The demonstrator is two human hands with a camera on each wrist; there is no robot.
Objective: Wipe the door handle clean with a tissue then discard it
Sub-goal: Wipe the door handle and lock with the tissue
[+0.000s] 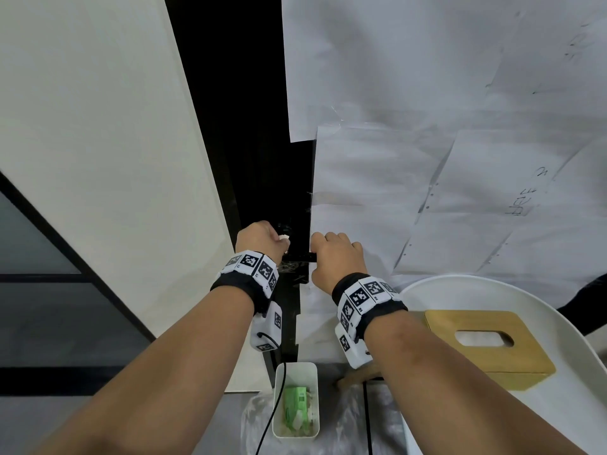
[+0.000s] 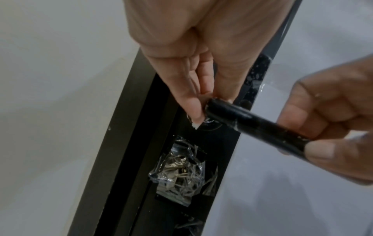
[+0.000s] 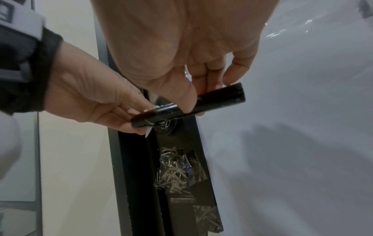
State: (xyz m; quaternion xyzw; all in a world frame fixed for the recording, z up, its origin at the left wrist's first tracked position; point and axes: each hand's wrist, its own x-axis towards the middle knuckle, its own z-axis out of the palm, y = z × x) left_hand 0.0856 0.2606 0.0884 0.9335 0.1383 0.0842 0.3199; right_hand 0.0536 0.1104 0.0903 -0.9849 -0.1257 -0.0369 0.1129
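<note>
The black lever door handle (image 1: 299,256) sticks out from a black door edge plate. My right hand (image 1: 331,254) grips the handle's free end, thumb and fingers wrapped round the bar (image 3: 220,98). My left hand (image 1: 277,239) is at the handle's pivot end (image 2: 214,107) and pinches a small white wad of tissue (image 1: 284,238) against it. Only slivers of the tissue (image 3: 147,132) show past the fingertips (image 2: 194,115); the rest is hidden inside the hand. White specks dot the bar (image 2: 252,123).
Crumpled clear tape (image 2: 177,172) covers the plate below the handle. Paper sheets (image 1: 427,126) hang on the door to the right. A wooden tissue box (image 1: 525,362) sits on a white round seat (image 1: 565,316). A small white bin (image 1: 279,382) stands on the floor below my hands.
</note>
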